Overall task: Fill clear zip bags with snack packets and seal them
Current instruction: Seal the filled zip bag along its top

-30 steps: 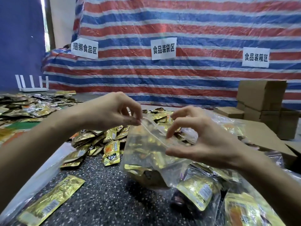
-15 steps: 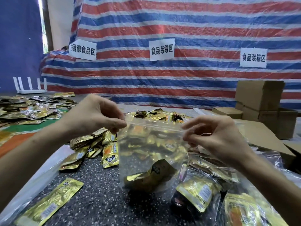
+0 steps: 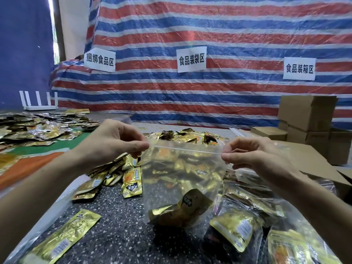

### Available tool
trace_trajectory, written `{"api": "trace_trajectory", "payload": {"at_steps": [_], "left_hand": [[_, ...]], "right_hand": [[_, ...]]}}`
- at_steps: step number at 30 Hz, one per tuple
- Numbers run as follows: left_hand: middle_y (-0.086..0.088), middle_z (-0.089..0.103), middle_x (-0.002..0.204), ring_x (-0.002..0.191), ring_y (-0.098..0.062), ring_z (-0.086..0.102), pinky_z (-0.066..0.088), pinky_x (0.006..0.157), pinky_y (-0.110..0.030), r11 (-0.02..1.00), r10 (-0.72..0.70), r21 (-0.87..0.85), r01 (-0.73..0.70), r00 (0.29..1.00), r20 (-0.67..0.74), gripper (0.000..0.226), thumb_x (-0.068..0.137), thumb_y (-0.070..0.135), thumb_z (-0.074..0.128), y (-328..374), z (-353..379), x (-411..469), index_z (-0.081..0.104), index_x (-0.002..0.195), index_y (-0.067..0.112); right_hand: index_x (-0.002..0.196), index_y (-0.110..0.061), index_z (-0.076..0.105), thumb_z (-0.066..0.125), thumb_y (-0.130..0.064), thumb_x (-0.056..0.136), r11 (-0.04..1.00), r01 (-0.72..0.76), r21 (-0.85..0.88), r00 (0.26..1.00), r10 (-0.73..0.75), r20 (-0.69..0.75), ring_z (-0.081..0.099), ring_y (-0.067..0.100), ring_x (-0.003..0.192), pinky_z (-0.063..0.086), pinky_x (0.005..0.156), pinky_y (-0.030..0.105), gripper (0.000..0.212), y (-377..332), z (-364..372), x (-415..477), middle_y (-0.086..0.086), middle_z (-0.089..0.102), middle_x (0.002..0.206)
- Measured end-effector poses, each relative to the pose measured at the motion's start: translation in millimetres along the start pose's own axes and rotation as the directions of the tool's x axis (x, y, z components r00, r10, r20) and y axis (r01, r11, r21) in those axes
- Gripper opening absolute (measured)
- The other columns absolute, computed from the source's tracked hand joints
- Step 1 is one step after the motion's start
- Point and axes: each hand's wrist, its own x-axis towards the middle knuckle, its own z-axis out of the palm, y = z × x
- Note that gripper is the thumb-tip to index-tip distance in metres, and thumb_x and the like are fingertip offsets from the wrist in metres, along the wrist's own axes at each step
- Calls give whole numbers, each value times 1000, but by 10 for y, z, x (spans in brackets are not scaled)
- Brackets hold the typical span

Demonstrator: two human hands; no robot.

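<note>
A clear zip bag (image 3: 181,180) hangs upright above the speckled table, its zip strip stretched level between my hands. My left hand (image 3: 114,141) pinches the strip's left end and my right hand (image 3: 253,155) pinches its right end. Gold snack packets (image 3: 181,210) lie bunched at the bottom of the bag. Loose gold packets (image 3: 131,181) are heaped on the table behind and left of the bag. One more loose packet (image 3: 62,239) lies near the front left.
Filled clear bags (image 3: 245,221) of packets pile up at the lower right. Flat cardboard (image 3: 312,161) and stacked cardboard boxes (image 3: 306,115) stand at the right. A second packet heap (image 3: 34,128) and a white router (image 3: 38,103) sit far left.
My hands have drawn apart along the zip strip, the right one moving right. The bag's top went from slanted and crumpled to level and taut, and the bag now hangs flat.
</note>
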Motion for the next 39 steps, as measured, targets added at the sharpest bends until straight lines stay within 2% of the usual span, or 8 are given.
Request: {"api": "trace_trajectory", "payload": {"at_steps": [3,6,9,13,17,25,30,39], "left_hand": [[-11,71,72,60,-11,62,49,55,-14,996,54,79,-50,997,-48,7,81,10,73,25,99,4,73,79,3],[-10,71,73,61,-10,62,49,55,-15,985,98,149,-82,989,-107,7,86,7,72,47,145,-5,73,79,7],[-6,72,72,60,-10,62,49,54,-17,972,143,204,-120,984,-104,8,85,10,75,122,252,-17,73,77,11],[2,70,67,57,-4,60,46,52,-17,955,202,233,-182,977,-67,11,84,15,76,230,407,-14,73,75,17],[-2,69,66,57,-6,58,44,50,-19,960,218,187,-207,975,-41,10,84,20,77,274,411,-44,73,74,16],[-8,70,74,67,-25,64,51,64,-44,969,219,110,-220,976,17,7,83,22,75,232,382,-100,73,80,15],[5,67,72,65,-4,59,45,59,-19,918,279,264,-295,955,97,7,91,21,68,226,373,-104,69,84,21],[4,68,68,65,-8,60,46,61,-33,953,283,126,-277,958,-35,17,84,34,64,114,470,-176,72,75,22]], "right_hand": [[81,-3,69,75,-10,76,999,-33,-30,998,32,-45,63,13,72,48,72,32,10,-22,27,32,3,71,76],[96,-19,71,79,-21,82,972,-38,-231,998,26,-55,65,3,83,46,73,22,17,-122,75,33,-8,71,91],[119,-36,62,74,-50,81,862,137,-487,991,-119,67,55,-15,100,40,74,12,42,-332,236,40,-25,60,110],[114,-26,71,69,-45,86,696,321,-642,947,-244,208,61,-5,96,46,68,8,34,-561,564,165,-17,68,110],[94,-23,78,71,-24,90,712,342,-614,939,-269,212,66,1,78,56,68,20,8,-633,663,240,-10,74,87],[94,-29,69,63,-25,94,613,393,-685,919,-294,263,62,11,85,56,77,43,7,-568,705,173,-10,68,91],[94,-26,70,63,-27,93,630,399,-667,916,-310,255,61,11,83,53,76,45,7,-513,697,163,-11,68,87],[95,-28,66,59,-40,97,661,365,-656,931,-241,275,60,11,85,52,79,45,15,-478,644,152,-13,65,88]]}}
